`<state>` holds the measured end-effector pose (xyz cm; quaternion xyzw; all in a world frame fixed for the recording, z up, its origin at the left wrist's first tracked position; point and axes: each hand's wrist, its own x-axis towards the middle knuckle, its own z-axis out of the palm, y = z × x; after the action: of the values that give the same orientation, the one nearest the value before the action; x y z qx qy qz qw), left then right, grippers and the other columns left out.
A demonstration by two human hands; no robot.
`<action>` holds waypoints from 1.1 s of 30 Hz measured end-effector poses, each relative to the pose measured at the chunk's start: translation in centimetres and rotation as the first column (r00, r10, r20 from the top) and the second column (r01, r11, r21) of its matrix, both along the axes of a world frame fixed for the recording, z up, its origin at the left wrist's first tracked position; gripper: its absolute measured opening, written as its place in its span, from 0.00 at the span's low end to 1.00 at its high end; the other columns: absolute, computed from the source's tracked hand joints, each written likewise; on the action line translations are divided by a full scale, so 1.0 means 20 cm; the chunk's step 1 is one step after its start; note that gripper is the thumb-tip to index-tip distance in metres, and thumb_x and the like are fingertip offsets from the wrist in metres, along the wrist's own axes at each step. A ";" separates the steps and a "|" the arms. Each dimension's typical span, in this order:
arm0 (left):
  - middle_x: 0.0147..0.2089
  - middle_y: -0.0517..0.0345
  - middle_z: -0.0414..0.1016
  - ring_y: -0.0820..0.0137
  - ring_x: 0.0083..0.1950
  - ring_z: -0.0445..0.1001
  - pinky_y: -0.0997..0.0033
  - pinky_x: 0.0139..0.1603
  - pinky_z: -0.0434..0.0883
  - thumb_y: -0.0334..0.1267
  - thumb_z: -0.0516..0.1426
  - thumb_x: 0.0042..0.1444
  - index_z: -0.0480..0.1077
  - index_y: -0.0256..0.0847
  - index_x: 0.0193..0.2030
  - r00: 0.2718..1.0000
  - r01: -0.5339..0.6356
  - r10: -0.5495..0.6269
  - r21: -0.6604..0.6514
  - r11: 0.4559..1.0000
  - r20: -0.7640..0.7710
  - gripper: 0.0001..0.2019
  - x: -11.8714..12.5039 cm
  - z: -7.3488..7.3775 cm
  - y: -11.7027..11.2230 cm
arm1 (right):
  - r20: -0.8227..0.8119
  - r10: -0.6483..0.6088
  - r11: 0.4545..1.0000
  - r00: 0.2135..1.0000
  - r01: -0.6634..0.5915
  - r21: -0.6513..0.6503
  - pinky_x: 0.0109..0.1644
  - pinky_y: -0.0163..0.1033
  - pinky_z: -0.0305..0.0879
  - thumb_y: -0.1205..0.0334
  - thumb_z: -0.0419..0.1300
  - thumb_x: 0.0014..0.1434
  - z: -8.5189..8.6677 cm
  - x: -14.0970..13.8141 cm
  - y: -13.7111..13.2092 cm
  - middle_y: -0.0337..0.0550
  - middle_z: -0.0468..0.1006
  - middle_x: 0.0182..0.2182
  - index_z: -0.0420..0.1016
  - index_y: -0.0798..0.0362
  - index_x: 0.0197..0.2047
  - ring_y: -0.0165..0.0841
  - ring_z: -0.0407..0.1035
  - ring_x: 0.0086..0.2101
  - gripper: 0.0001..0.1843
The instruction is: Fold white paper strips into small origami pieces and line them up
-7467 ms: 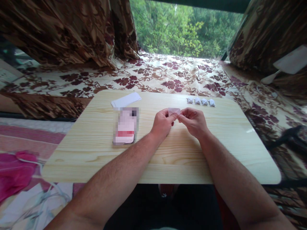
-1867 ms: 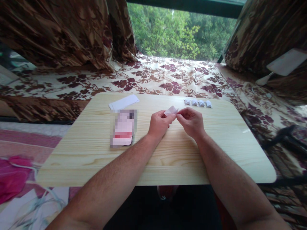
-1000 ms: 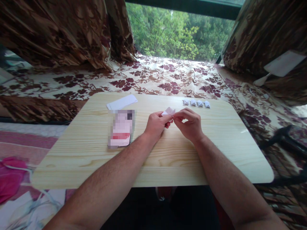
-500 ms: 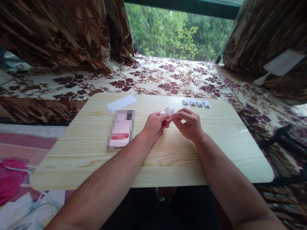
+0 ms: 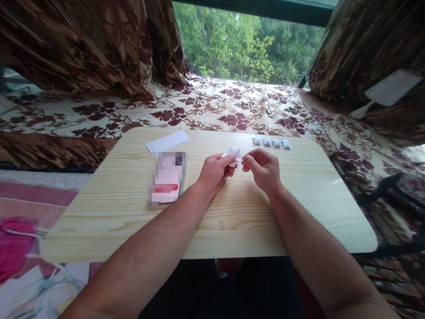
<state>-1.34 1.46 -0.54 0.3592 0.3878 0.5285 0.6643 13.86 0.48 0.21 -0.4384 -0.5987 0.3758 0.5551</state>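
Observation:
My left hand (image 5: 214, 170) pinches a small white folded paper piece (image 5: 233, 155) just above the pale wooden table (image 5: 206, 221). Right beside it my right hand (image 5: 262, 168) is curled, its thumb and fingertips close to the paper's right edge; whether they touch it is unclear. Both hands hover over the middle of the table. A row of several small folded white paper shapes (image 5: 271, 142) lies at the table's far right.
A phone-sized flat object (image 5: 166, 178), blurred, lies left of my hands. A stack of white paper strips (image 5: 168, 141) rests at the table's far edge. Floral brown fabric (image 5: 215, 104) and curtains surround the table; a window with trees is behind.
The paper piece went from a flat small rectangle to a more crumpled, pointed shape. My right hand has drawn slightly away from it to the right.

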 end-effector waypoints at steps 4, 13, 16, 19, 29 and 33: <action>0.22 0.59 0.70 0.79 0.21 0.64 0.76 0.21 0.59 0.38 0.65 0.46 0.72 0.34 0.25 0.999 -0.012 0.012 0.018 1.000 -0.039 0.10 0.01 -0.01 0.00 | -0.134 0.028 0.974 0.991 -0.057 -0.218 0.23 0.34 0.64 0.51 0.66 0.56 0.00 0.01 0.02 0.39 0.77 0.22 0.73 0.54 0.28 0.28 0.68 0.19 0.15; 0.23 0.58 0.71 0.77 0.21 0.64 0.75 0.22 0.60 0.41 0.66 0.48 0.72 0.35 0.25 0.990 0.000 0.014 0.103 0.995 -0.137 0.12 0.02 -0.03 -0.01 | -0.116 0.096 0.949 0.989 -0.126 -0.288 0.21 0.32 0.63 0.56 0.68 0.51 -0.01 0.01 0.03 0.38 0.76 0.21 0.72 0.54 0.26 0.26 0.67 0.18 0.12; 0.23 0.58 0.71 0.77 0.22 0.65 0.74 0.22 0.61 0.41 0.65 0.49 0.72 0.35 0.25 0.989 0.001 0.017 0.118 0.993 -0.150 0.11 0.02 -0.04 -0.01 | -0.098 0.094 0.952 0.991 -0.118 -0.281 0.22 0.32 0.63 0.58 0.67 0.51 -0.01 0.01 0.03 0.37 0.76 0.21 0.72 0.54 0.26 0.26 0.67 0.18 0.11; 0.23 0.58 0.71 0.77 0.22 0.65 0.74 0.22 0.61 0.41 0.65 0.49 0.72 0.35 0.25 0.987 0.001 0.020 0.125 0.992 -0.161 0.11 0.02 -0.04 -0.01 | -0.093 0.094 0.952 0.991 -0.117 -0.282 0.22 0.32 0.64 0.59 0.67 0.51 0.00 0.01 0.03 0.37 0.76 0.21 0.71 0.54 0.26 0.27 0.67 0.18 0.10; 0.23 0.58 0.71 0.77 0.22 0.65 0.74 0.24 0.61 0.40 0.64 0.50 0.72 0.35 0.26 0.984 -0.003 0.028 0.145 0.989 -0.173 0.10 0.02 -0.04 -0.01 | -0.034 0.073 0.961 0.997 -0.080 -0.266 0.23 0.32 0.63 0.58 0.67 0.50 0.00 0.01 0.03 0.37 0.75 0.18 0.72 0.54 0.25 0.26 0.67 0.18 0.11; 0.23 0.59 0.71 0.76 0.23 0.66 0.75 0.25 0.62 0.39 0.64 0.49 0.72 0.36 0.27 0.983 0.008 0.023 0.164 0.986 -0.185 0.09 0.01 -0.03 -0.02 | -0.050 0.072 0.963 0.996 -0.082 -0.257 0.22 0.32 0.63 0.58 0.67 0.51 0.00 0.00 0.03 0.38 0.76 0.19 0.72 0.54 0.25 0.26 0.67 0.18 0.11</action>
<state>-1.15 1.03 -1.18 0.4590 0.4047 0.5254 0.5913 13.95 1.06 0.20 -0.4758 -0.5498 0.4807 0.4901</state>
